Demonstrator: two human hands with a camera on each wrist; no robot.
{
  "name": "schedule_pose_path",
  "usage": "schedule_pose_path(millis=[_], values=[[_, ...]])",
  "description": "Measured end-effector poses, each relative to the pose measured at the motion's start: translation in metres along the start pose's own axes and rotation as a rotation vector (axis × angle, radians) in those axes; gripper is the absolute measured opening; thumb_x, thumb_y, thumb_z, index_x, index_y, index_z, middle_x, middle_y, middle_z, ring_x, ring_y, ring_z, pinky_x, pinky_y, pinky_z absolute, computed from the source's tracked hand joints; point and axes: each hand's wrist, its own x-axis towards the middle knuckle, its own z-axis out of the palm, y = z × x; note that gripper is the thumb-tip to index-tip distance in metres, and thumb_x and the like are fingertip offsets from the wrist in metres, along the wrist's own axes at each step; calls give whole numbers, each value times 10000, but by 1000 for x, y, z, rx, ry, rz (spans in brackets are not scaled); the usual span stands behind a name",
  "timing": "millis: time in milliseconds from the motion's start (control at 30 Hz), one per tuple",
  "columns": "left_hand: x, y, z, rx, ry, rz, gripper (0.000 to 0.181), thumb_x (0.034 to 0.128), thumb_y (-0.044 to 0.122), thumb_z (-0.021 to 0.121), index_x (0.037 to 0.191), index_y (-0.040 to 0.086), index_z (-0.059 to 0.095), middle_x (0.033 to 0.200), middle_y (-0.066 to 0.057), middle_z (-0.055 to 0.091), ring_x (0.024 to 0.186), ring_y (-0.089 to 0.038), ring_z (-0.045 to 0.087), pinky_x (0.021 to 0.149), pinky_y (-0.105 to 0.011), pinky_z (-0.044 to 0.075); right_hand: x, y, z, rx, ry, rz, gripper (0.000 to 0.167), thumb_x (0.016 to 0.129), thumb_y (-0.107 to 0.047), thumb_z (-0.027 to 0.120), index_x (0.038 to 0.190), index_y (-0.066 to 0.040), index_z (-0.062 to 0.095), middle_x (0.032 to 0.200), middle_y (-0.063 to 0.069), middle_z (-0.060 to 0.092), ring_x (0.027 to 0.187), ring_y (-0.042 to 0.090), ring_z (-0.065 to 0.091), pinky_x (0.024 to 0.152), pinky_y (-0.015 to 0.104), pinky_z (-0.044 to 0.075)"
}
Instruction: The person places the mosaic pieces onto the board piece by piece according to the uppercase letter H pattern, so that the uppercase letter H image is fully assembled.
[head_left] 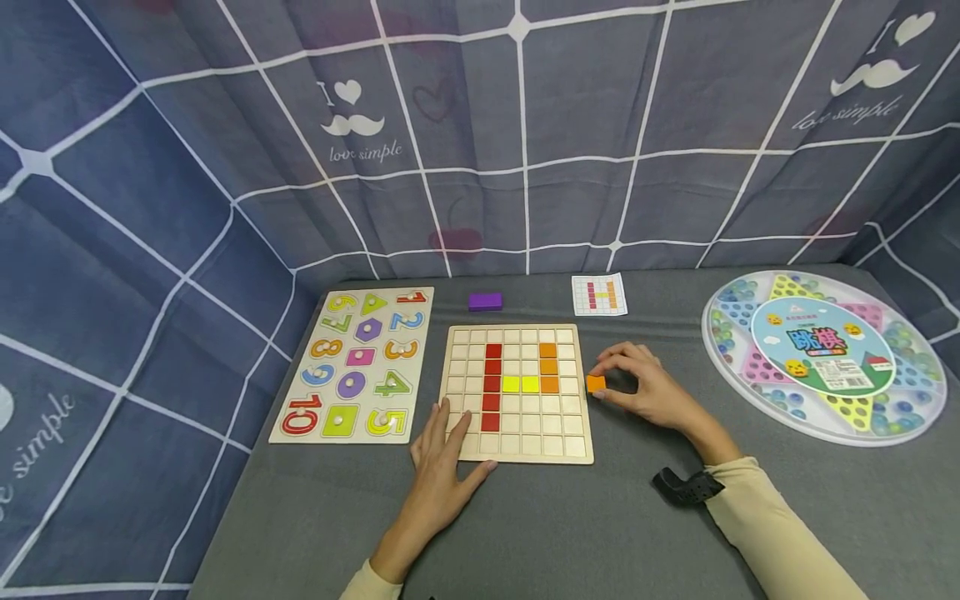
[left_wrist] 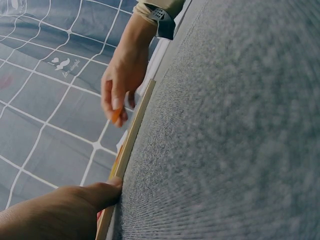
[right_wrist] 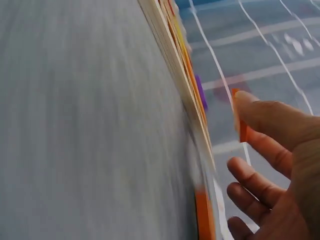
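Note:
My right hand (head_left: 637, 385), just off the right edge of the wooden grid board (head_left: 517, 446), pinches a thin orange tile (right_wrist: 242, 122) between thumb and finger. Below it in the right wrist view, another orange piece (right_wrist: 204, 215) rests on the table beside the board. My left hand (head_left: 438, 479) lies on the board's lower left corner, fingers spread and thumb at the front edge. On the grid stand a column of red tiles (head_left: 492, 382), two yellow tiles (head_left: 521, 383) in a row, and three orange tiles (head_left: 549, 367) in a column.
Behind the board lie a purple block (head_left: 485, 302) and a pattern card (head_left: 599, 295) with a coloured H. A number puzzle board (head_left: 351, 367) is at left, a round marble game box (head_left: 825, 358) at right. A patterned curtain (head_left: 480, 125) hangs behind the table.

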Motion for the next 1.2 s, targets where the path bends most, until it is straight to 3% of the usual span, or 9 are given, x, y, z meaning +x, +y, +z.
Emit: schedule_pose_path(millis=[167, 400, 633, 1200], values=[[0, 0, 0, 7, 1, 1, 749, 791, 332, 804, 1394, -2, 510, 1557, -300, 249, 1440, -493, 206, 1002, -597, 179, 14, -21, 24, 2, -51, -42, 280, 755, -234, 851, 995, -257, 708, 1210, 58, 576, 1151, 260, 425, 891, 459, 228], [0, 0, 1, 1, 0, 5, 743, 793, 334, 803, 1389, -2, 514, 1560, -296, 250, 1441, -491, 208, 995, -585, 181, 21, -29, 46, -39, -97, -73, 248, 757, -273, 844, 953, -259, 693, 1229, 89, 554, 1157, 281, 413, 864, 435, 225], [0, 0, 1, 4, 3, 1, 745, 793, 334, 804, 1388, -8, 514, 1559, -298, 247, 1443, -489, 202, 1000, -589, 172, 22, -30, 51, -33, -123, -32, 232, 770, -275, 834, 946, -255, 684, 1280, 110, 516, 1227, 301, 392, 868, 427, 225], [-1, 1, 1, 0, -7, -18, 747, 793, 336, 807, 1393, 1, 512, 1568, -289, 237, 1449, -483, 193, 1013, -601, 161, 21, -24, 53, -15, -123, -42, 274, 759, -286, 848, 971, -276, 674, 1296, 71, 508, 1228, 280, 389, 893, 447, 217]])
